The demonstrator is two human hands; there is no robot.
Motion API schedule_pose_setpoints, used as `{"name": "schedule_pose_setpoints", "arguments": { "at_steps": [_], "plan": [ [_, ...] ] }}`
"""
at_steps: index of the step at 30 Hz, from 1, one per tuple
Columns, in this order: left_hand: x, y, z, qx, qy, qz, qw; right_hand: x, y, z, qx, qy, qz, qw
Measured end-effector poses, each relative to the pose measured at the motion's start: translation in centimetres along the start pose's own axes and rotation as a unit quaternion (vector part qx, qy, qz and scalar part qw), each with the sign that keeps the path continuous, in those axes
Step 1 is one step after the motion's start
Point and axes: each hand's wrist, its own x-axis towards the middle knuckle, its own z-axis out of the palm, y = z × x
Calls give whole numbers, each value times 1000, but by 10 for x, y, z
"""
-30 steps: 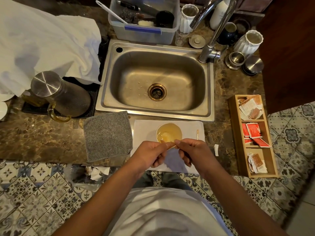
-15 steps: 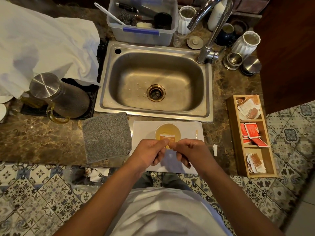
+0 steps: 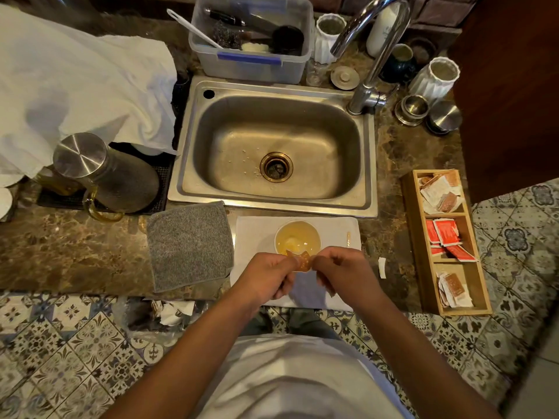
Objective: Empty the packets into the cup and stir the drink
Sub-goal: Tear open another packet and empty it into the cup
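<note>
A white cup (image 3: 297,239) with pale yellow liquid stands on a white mat (image 3: 257,231) in front of the sink. Just on my side of the cup, my left hand (image 3: 266,275) and my right hand (image 3: 340,272) pinch a small brown packet (image 3: 301,261) between them, one on each side; its top edge is torn into a notch. A thin wooden stir stick (image 3: 348,238) lies on the mat to the right of the cup.
A wooden box (image 3: 417,237) with brown, red and white packets sits at the right. A grey cloth (image 3: 189,244) lies left of the mat, with a steel jug (image 3: 106,173) beyond it. The sink (image 3: 370,164) is behind the cup. A scrap of white paper (image 3: 382,267) lies right of the mat.
My hands have drawn slightly apart while still pinching the packet, and its top edge now shows a torn notch.
</note>
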Motion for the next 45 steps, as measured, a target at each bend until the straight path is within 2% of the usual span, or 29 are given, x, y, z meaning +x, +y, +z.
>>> {"name": "schedule_pose_setpoints", "arguments": {
  "at_steps": [5, 10, 16, 19, 22, 28, 32, 45],
  "plan": [
    [1, 1, -3, -15, 14, -7, 1000, 0, 1, -1, -2, 0, -11, 1000],
    [4, 2, -4, -14, 10, -10, 1000, -2, 1, -1, 45, -13, -11, 999],
    [3, 2, 0, -4, 4, -9, 1000, -1, 7, -1, -40, -7, -30, 999],
    [2, 3, 0, -4, 6, -12, 1000, -5, 0, -4, 28, -58, -32, 997],
    [2, 2, 0, -12, 12, -10, 1000, -3, 2, -3, 15, -34, -32, 999],
    [1, 2, 0, -13, 8, -15, 1000, -4, -2, -3, 39, -21, 23, 999],
    [0, 2, 0, -10, 2, -1, 1000, -4, -6, -2, 65, -49, 89, 993],
    [-2, -3, -1, -39, -21, 0, 999, -2, -8, 2, 24, -69, 64, 995]
  ]
}}
